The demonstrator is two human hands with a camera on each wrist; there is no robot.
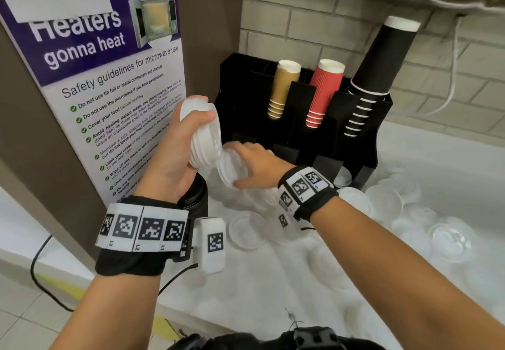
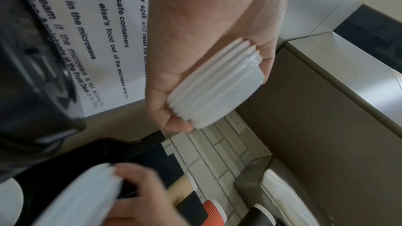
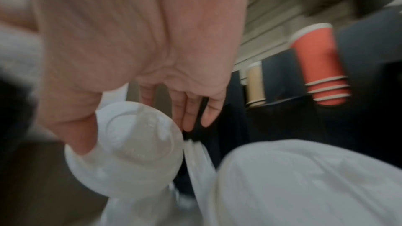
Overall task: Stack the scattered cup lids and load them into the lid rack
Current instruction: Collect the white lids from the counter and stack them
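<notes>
My left hand (image 1: 191, 131) is raised in front of the poster and grips a tilted stack of several white cup lids (image 1: 205, 136) by its edges; the left wrist view shows this stack (image 2: 217, 85) between thumb and fingers. Just below and to the right, my right hand (image 1: 246, 166) pinches a thinner stack of lids (image 1: 231, 170), thumb under, fingers over, almost touching the left stack. The right wrist view is blurred and shows my thumb on a lid (image 3: 130, 147). The black lid rack (image 1: 366, 155) stands right behind both hands.
Brown cups (image 1: 281, 90), red cups (image 1: 323, 92) and black cups (image 1: 374, 76) fill the rack's upper slots. Loose lids (image 1: 247, 229) (image 1: 448, 240) lie scattered on the white counter. A black round container (image 1: 195, 193) sits under my left wrist. The poster panel (image 1: 109, 90) closes the left side.
</notes>
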